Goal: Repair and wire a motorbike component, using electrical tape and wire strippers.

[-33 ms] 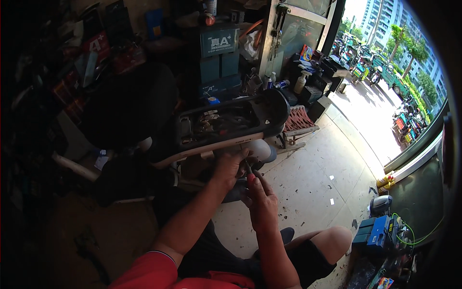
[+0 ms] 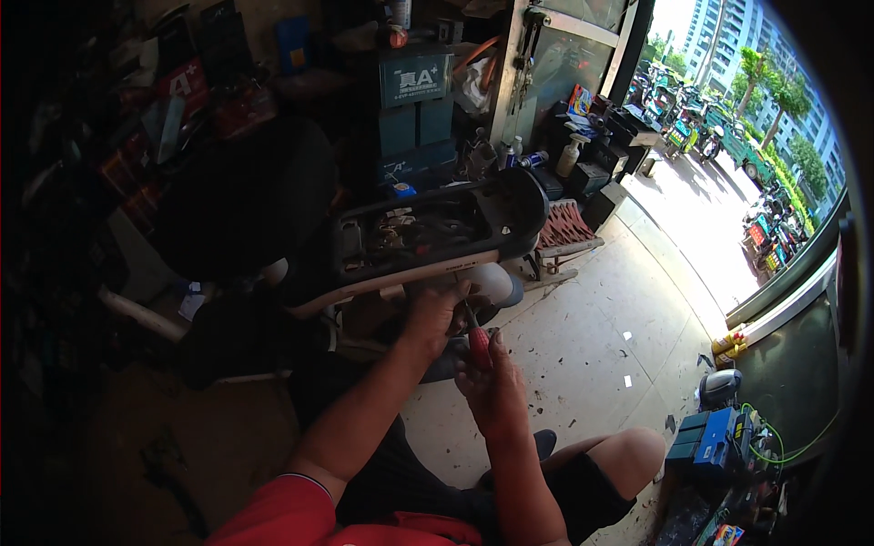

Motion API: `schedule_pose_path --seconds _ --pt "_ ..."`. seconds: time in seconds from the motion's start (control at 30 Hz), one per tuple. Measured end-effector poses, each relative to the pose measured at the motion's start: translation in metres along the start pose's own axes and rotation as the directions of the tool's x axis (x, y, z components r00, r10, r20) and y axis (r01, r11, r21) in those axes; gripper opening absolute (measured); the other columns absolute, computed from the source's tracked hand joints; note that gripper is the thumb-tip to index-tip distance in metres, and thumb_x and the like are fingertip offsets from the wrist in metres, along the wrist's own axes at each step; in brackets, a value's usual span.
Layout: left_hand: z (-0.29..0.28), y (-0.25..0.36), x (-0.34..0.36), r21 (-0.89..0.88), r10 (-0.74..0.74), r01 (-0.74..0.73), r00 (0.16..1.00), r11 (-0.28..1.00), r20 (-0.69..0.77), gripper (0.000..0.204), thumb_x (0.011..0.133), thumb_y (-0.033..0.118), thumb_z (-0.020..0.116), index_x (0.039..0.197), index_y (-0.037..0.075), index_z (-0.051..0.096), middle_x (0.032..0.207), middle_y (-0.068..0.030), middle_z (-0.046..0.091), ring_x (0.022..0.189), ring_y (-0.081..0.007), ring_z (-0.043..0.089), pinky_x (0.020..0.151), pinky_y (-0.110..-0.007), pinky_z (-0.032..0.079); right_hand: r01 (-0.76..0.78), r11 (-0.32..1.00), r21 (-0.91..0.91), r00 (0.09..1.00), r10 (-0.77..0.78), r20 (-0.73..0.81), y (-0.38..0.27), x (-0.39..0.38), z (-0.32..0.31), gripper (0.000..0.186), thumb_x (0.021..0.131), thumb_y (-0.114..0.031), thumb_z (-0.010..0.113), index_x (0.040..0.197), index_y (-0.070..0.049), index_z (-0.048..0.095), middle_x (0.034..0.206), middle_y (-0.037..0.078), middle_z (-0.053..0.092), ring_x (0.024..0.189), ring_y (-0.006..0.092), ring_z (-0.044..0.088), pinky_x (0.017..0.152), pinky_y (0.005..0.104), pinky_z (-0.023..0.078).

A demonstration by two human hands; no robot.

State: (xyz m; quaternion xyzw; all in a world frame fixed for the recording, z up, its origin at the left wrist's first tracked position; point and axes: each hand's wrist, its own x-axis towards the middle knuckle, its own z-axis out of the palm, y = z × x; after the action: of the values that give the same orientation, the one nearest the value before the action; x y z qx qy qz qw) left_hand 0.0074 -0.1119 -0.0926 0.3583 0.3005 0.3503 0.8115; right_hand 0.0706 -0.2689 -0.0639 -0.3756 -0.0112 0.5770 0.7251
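"Pale tiled floor (image 2: pixel 583 337) spreads across the middle of the frame, dim clutter to the left, glaring daylight at upper right. What sits at the centre?"

"A red-handled screwdriver (image 2: pixel 480 348), just right of the frame's middle, its slim shaft slanting up and left beneath a scooter body (image 2: pixel 391 280)."

"Who has it?"

"A person in a red shirt (image 2: pixel 273 514), seen from above. The right hand (image 2: pixel 493 387) grasps the handle, thumb up along its side. The left hand (image 2: pixel 439 309) is beside the shaft, under the scooter's edge and close to a white rounded part (image 2: pixel 492 284); whether it grips anything, I cannot tell."

"And the scooter itself?"

"Its top compartment lies open, a tangle of wires (image 2: pixel 428 229) inside. A small blue box (image 2: pixel 402 190) shows at the far rim, and a low frame with red lattice (image 2: pixel 564 226) is just right of its rounded end."

"Farther out?"

"Dark green boxes (image 2: pixel 415 80) stand stacked at upper centre; a spray bottle (image 2: pixel 571 157) stands to their right, near the door. At lower right, a blue case (image 2: pixel 716 437) rests beyond the person's bare knee (image 2: pixel 635 452). Outside, at upper right, parked two-wheelers (image 2: pixel 770 229) line the paving below tall buildings (image 2: pixel 728 41)."
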Motion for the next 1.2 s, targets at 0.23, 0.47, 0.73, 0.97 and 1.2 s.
schedule_pose_path --seconds 0.23,0.47,0.73,0.97,1.2 --pt "-0.011 -0.001 0.004 0.082 0.004 -0.011 0.996 0.997 0.089 0.026 0.099 0.026 0.074 0.118 0.009 0.068 0.099 -0.0055 0.076 0.069 -0.0113 0.069 0.049 -0.022 0.042 0.596 -0.063 -0.801 0.600 -0.627 0.496 0.009 0.010 -0.010 0.058 0.101 -0.026 0.073 0.147 0.003 0.053 0.113 0.019 0.073 0.095 0.0250 0.072 0.088 0.0373 0.058" --pt "0.000 -0.003 0.003 -0.086 -0.024 0.019 0.998 0.996 -0.052 0.024 0.098 0.025 0.076 0.114 0.010 0.068 0.091 -0.0058 0.076 0.049 -0.0068 0.051 0.043 -0.021 0.035 -0.081 0.993 0.082 0.979 0.064 0.194 -0.003 0.007 -0.014 0.049 0.103 -0.026 0.069 0.143 0.001 0.058 0.112 0.013 0.070 0.091 0.0189 0.069 0.079 0.0299 0.056" --pt "-0.007 -0.006 0.006 -0.077 -0.022 0.022 1.000 0.997 -0.005 0.024 0.100 0.023 0.072 0.119 0.008 0.068 0.091 -0.0086 0.076 0.050 -0.0070 0.052 0.043 -0.021 0.037 0.203 0.951 -0.232 0.978 -0.187 0.092 -0.001 0.005 0.003 0.049 0.110 -0.038 0.054 0.140 0.001 0.057 0.112 0.011 0.070 0.089 0.0168 0.068 0.076 0.0262 0.055" --pt "-0.006 -0.003 0.002 0.124 0.030 -0.035 0.999 0.992 0.041 0.025 0.104 0.024 0.064 0.121 0.006 0.068 0.101 -0.0122 0.077 0.054 -0.0072 0.054 0.046 -0.020 0.041 0.158 0.962 -0.221 0.987 -0.157 0.021 -0.004 0.005 0.001 0.051 0.110 -0.038 0.051 0.142 0.002 0.054 0.115 0.016 0.071 0.088 0.0180 0.070 0.072 0.0277 0.055" --pt "-0.011 -0.008 0.009 -0.059 0.046 -0.044 0.998 0.997 0.046 0.023 0.103 0.027 0.066 0.117 0.010 0.068 0.106 -0.0115 0.076 0.059 -0.0080 0.056 0.050 -0.022 0.043 0.082 0.970 -0.228 0.997 -0.083 0.004 -0.004 0.016 -0.008 0.050 0.110 -0.038 0.052 0.140 0.002 0.055 0.116 0.016 0.072 0.088 0.0171 0.070 0.071 0.0270 0.055"
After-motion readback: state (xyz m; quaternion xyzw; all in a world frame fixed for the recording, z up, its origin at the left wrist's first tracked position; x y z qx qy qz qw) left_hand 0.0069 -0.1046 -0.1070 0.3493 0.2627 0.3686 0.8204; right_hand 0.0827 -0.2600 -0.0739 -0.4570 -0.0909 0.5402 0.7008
